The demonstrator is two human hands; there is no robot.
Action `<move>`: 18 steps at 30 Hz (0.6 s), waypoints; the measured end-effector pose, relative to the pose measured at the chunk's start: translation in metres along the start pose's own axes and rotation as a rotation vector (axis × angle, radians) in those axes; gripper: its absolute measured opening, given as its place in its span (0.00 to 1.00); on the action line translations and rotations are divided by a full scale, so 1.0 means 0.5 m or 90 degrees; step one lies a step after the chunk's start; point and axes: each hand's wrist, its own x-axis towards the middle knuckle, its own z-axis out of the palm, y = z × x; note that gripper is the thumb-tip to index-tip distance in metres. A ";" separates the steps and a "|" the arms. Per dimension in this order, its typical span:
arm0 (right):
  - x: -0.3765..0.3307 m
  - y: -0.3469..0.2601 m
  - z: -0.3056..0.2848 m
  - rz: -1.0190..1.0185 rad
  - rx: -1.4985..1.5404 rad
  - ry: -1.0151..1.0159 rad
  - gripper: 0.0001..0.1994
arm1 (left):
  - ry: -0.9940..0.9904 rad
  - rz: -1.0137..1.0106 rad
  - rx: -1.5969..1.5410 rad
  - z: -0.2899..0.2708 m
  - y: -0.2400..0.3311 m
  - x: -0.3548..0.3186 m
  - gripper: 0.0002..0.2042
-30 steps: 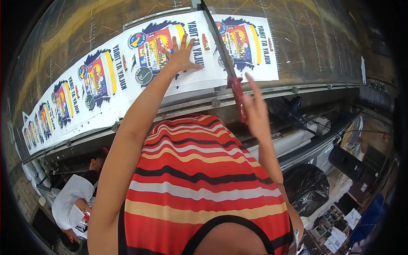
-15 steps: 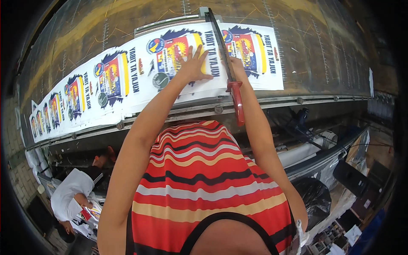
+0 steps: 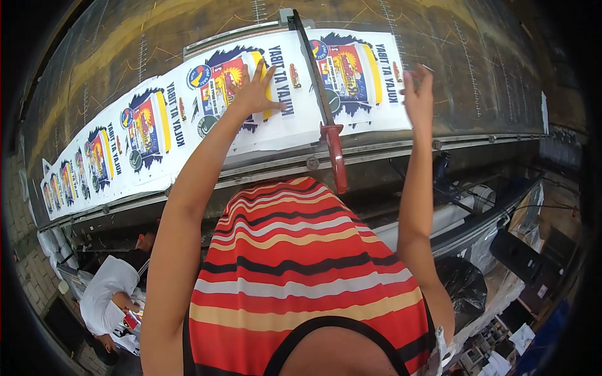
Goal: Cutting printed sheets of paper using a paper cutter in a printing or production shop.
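A long white printed sheet [image 3: 145, 182], bearing repeated red, yellow and blue designs, curves across the table on the left of a cutter blade. Flat on it, fingers spread, lies my left hand [image 3: 254, 94]. The long dark blade [image 3: 315, 69] crosses the paper; its red handle [image 3: 337, 160] points toward me, with neither hand on it. Right of the blade lies another printed part of the paper [image 3: 360, 122]; whether it joins the left part under the blade is hidden. My right hand [image 3: 419, 97] is at its right edge, fingers bent and apart, nothing visible in them.
The dark, scratched table [image 3: 495, 81] carries ruled white marks. A metal rail [image 3: 489, 139] runs along its near edge. To my lower left a person in a white shirt [image 3: 110, 291] bends over. A black plastic bag [image 3: 461, 285] sits at lower right.
My right hand has left the spot beside the blade and moved right to the paper's right edge. My left hand and the sheet under it have slid left relative to the blade.
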 end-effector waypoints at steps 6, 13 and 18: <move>-0.321 -0.427 0.013 -0.082 -0.035 -0.271 0.33 | 0.012 0.005 0.028 -0.028 -0.031 -0.022 0.63; -0.415 -0.354 0.082 0.137 -0.137 -0.452 0.33 | 0.020 0.020 -0.002 -0.019 -0.046 -0.017 0.63; -0.491 -0.204 0.196 0.076 -0.141 -0.385 0.33 | 0.008 0.017 0.009 -0.005 -0.053 -0.007 0.62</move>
